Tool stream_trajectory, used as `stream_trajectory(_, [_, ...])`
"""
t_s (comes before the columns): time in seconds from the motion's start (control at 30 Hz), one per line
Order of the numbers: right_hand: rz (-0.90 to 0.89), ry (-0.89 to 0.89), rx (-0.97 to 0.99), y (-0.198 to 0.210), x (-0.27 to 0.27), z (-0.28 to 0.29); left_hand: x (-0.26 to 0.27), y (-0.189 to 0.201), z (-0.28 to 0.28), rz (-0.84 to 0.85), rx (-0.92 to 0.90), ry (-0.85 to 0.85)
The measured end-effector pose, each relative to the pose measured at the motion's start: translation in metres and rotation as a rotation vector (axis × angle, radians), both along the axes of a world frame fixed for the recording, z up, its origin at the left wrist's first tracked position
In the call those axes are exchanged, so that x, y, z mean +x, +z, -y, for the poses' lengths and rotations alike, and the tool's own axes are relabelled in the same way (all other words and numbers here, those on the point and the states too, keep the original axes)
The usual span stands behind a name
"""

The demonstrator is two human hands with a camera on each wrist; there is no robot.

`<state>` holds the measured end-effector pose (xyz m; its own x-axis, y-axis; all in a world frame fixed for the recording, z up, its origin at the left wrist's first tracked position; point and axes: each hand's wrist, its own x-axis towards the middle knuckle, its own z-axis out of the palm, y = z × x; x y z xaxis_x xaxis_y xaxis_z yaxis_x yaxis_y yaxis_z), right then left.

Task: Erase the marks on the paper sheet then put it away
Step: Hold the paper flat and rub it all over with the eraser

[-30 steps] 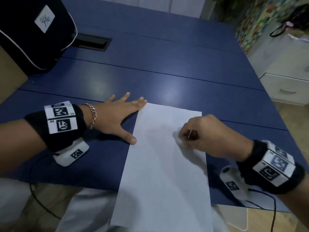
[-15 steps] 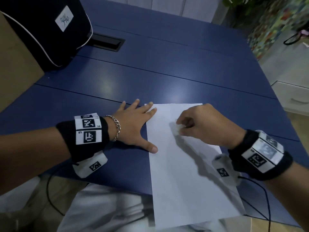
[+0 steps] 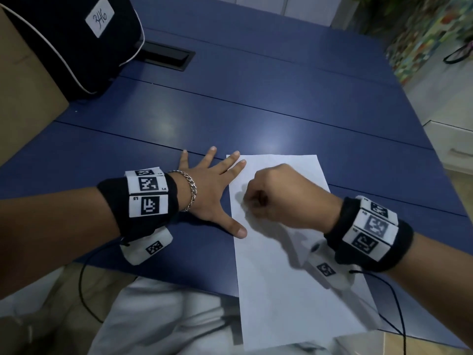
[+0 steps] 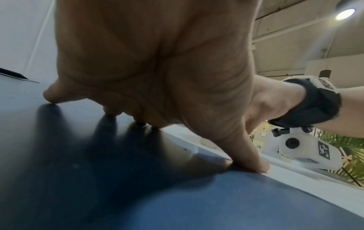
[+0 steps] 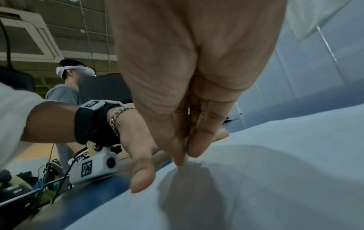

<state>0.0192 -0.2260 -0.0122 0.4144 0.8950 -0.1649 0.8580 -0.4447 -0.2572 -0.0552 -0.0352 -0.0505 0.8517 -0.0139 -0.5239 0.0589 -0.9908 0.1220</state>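
On the near edge of the blue table [image 3: 281, 103], the left hand [image 3: 204, 196] lies spread flat on the paper sheet's [image 3: 286, 290] left edge while the right hand [image 3: 286, 198] pinches something small, seemingly an eraser, against it.

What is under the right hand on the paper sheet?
The right hand pinches something small and pale against the paper sheet, perhaps an eraser; only a sliver shows. Its shadow falls on the sheet. Any marks beneath the fingers are covered.
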Motion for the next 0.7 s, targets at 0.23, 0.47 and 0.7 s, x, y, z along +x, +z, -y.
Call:
stream_trajectory(0.23, [0.023, -0.077, 0.043, 0.000, 0.003, -0.002, 0.000, 0.002, 0.001, -0.023, 0.001, 0.008])
stream_trajectory(0.47, [0.030, -0.240, 0.045, 0.003, 0.034, 0.003, 0.000, 0.005, 0.002, -0.046, -0.001, 0.017])
stream_trajectory(0.7, [-0.030, -0.266, 0.067, -0.003, 0.035, 0.013, -0.002, 0.001, -0.003, -0.014, -0.022, 0.033])
